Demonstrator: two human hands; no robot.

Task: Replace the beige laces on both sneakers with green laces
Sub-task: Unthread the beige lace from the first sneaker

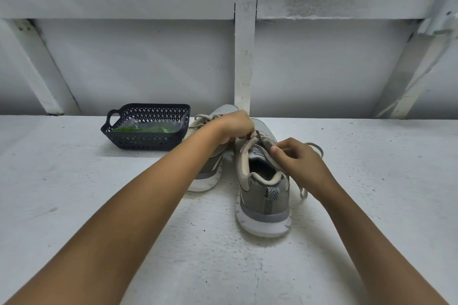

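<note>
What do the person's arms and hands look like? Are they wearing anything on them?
The left arm and right arm are bare, with no sleeves in view. The left hand and right hand wear no gloves; no rings, watch or bracelets can be seen.
</note>
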